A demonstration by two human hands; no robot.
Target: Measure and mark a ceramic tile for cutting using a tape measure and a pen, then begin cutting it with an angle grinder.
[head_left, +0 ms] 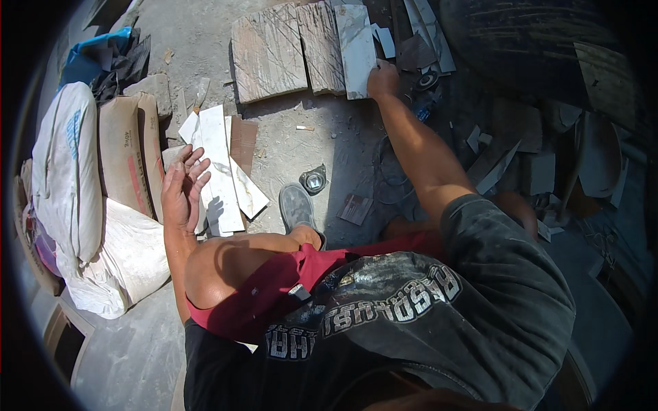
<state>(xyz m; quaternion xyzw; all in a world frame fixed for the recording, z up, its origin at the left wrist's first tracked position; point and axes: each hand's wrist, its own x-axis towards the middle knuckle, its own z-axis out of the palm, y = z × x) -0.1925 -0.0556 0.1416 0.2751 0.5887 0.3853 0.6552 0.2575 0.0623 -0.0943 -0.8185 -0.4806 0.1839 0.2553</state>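
My right hand [384, 79] reaches forward with its fingers closed at the right edge of a white veined tile strip [354, 48]. That strip lies beside two rough, scored beige slabs [266, 55] at the top of the view. My left hand [184, 181] is raised with fingers apart and holds nothing, just left of a loose pile of white tile offcuts [221, 164] and brown pieces [243, 140]. Near my grey shoe [293, 207] sits a small dark-and-silver object [313, 179] that I cannot make out.
White sacks [65, 168] and upright beige bags [122, 157] crowd the left, with blue plastic [90, 53] behind them. To the right are a small dark wheel-like object [428, 81], thin cables [397, 164], tile scraps [497, 168] and propped boards [603, 79].
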